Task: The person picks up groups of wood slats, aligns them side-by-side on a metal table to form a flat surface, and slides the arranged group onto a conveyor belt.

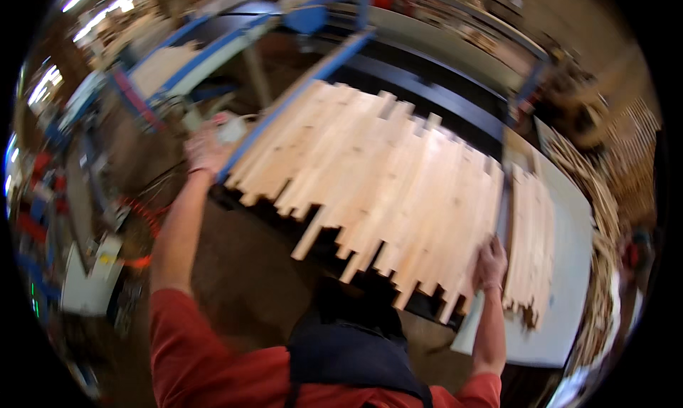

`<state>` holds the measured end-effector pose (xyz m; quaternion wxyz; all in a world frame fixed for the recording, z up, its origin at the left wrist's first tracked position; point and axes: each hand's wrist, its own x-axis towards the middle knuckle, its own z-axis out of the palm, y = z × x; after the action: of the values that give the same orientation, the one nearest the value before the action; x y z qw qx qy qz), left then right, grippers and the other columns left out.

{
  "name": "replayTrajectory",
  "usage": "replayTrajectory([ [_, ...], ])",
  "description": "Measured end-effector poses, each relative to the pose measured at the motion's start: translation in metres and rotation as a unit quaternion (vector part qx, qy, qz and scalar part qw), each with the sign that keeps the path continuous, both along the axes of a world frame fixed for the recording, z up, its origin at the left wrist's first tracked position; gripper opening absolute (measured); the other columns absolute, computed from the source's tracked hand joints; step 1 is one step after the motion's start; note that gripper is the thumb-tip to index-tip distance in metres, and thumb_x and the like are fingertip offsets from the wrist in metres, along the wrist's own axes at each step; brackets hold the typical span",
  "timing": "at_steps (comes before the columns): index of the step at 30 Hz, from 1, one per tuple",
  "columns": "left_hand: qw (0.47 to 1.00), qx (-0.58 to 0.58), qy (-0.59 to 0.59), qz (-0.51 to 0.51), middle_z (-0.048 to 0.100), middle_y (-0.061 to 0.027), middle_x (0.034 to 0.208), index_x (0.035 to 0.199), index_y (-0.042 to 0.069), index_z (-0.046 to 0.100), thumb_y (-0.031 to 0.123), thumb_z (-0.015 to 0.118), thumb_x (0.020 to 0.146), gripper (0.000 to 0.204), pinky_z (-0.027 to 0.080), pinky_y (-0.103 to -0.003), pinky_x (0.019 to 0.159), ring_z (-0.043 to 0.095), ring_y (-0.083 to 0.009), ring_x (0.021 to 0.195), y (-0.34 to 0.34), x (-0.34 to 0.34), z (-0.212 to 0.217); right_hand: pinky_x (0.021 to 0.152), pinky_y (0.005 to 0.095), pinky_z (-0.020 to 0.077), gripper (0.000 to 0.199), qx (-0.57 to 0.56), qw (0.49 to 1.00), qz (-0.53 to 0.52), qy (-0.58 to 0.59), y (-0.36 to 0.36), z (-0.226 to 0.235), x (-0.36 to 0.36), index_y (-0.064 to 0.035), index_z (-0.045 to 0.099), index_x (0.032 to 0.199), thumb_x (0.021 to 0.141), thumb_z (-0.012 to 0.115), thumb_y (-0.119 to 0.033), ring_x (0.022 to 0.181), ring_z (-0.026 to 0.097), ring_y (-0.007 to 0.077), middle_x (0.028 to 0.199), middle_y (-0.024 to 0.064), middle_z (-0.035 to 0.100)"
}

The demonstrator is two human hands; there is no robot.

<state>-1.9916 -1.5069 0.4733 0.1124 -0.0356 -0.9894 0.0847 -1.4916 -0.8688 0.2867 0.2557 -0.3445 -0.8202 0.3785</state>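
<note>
Many pale wooden strips lie side by side on a blue-framed machine bed in front of me, their ends uneven. At the right edge of this row is my right hand, its fingers curled against the outermost strip. My left hand is stretched out beyond the left side of the bed, next to a small whitish piece with red on it. Blur softens its fingers, which look extended and apart. Any contact with that piece cannot be made out.
A smaller group of strips rests on a pale side table at the right. Beyond it are long thin wood offcuts. A blue rail borders the bed's left side. Red coiled hose hangs at the left.
</note>
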Motion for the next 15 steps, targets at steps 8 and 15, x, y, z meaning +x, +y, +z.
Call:
replayTrajectory([
  [8,0.999,-0.015,-0.027,0.028,0.036,-0.0113,0.174,0.169,0.014,0.034,0.044,0.069,0.097,0.086,0.024,-0.051,0.131,0.032,-0.0296,0.161,0.012,-0.007,0.0,0.12,0.0401,0.0446,0.064,-0.109,0.993,-0.043,-0.005,0.004,-0.016,0.009,-0.0018,0.057,0.154,0.101,0.071,-0.034,0.14,0.058,0.0337,0.154,0.0221,0.056],
  [15,0.972,0.127,0.077,-0.182,0.042,-0.0227,0.168,0.164,0.001,0.039,0.024,0.07,0.099,0.076,0.028,-0.046,0.129,0.039,-0.039,0.155,0.002,0.019,-0.007,0.115,0.0394,0.0475,0.063,-0.025,0.999,-0.045,0.014,-0.011,-0.011,0.004,-0.0017,0.06,0.151,0.1,0.074,-0.036,0.133,0.062,0.0315,0.145,0.022,0.062],
])
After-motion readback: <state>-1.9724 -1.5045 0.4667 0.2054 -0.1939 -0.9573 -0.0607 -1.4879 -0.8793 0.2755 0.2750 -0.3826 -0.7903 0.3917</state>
